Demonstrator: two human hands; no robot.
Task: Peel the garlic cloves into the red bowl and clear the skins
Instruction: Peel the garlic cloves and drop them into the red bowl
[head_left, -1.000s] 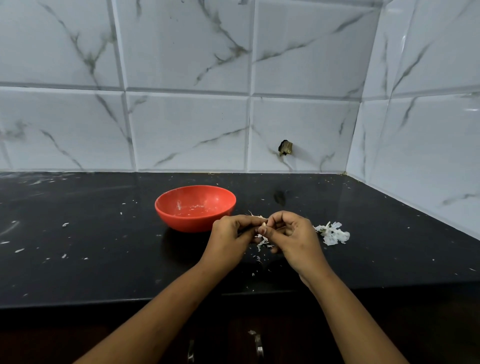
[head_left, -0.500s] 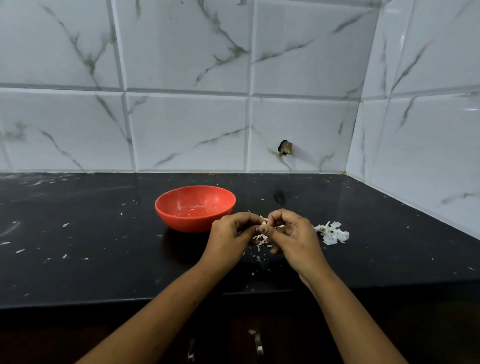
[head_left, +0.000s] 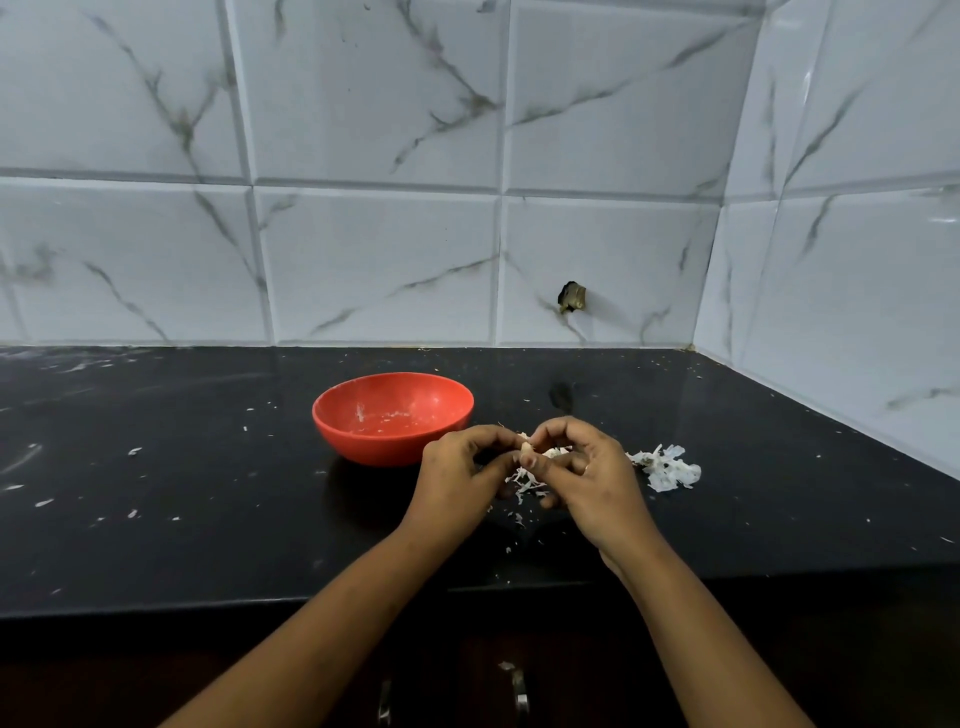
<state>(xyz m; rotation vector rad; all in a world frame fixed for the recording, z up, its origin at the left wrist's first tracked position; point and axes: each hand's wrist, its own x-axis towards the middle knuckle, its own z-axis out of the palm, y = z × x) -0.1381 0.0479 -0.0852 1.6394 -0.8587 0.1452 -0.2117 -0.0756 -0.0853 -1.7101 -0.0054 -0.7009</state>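
Both forearms reach forward over the front edge of the black surface (head_left: 208, 493) and meet just right of the red bowl (head_left: 379, 449). The left hand (head_left: 452, 470) has its fingers curled inward, thumb and fingertips pinching a small pale garlic clove (head_left: 527, 446). The right hand (head_left: 597, 475) faces it with knuckles up and fingers bent, and pinches the same clove from the other side, so the two sets of fingertips touch. A ring (head_left: 586, 467) shows on one right finger. Loose skins (head_left: 524, 482) lie on the surface right under the hands. A bigger heap of skins (head_left: 667, 467) sits just beside the right hand. The bowl stands upright, with only pale specks showing inside.
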